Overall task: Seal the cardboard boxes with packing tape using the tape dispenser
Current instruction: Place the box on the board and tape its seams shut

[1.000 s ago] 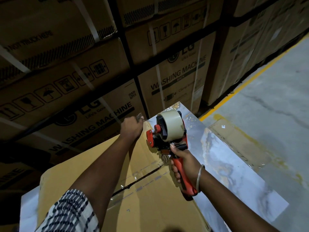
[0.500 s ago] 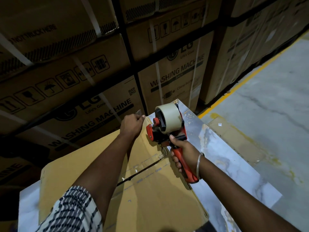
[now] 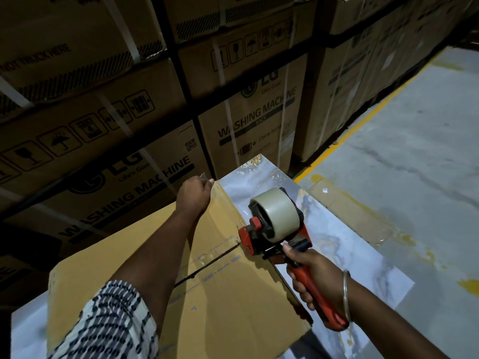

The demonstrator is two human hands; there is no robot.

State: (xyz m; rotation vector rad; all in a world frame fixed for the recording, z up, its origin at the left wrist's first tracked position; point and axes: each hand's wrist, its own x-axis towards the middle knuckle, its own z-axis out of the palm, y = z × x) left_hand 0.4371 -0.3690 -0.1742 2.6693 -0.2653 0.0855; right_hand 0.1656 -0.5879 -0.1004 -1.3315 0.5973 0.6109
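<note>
Stacked washing-machine cartons (image 3: 134, 161) filled the dim far left, their upper rows cut off by the frame edge. A patterned sleeve (image 3: 103, 325) ran off the near edge, its arm stretched out over a flat cardboard box (image 3: 233, 294) that lay on a marbled table (image 3: 363, 260). The left hand (image 3: 194, 195) curled over the box's far corner, fingertips hidden behind the edge. At the box's right edge, beside its centre seam, the red tape dispenser (image 3: 274, 226) tilted leftward, its blade end hard to make out. The right hand (image 3: 318, 275), bangled at the wrist, gripped the dispenser's handle.
</note>
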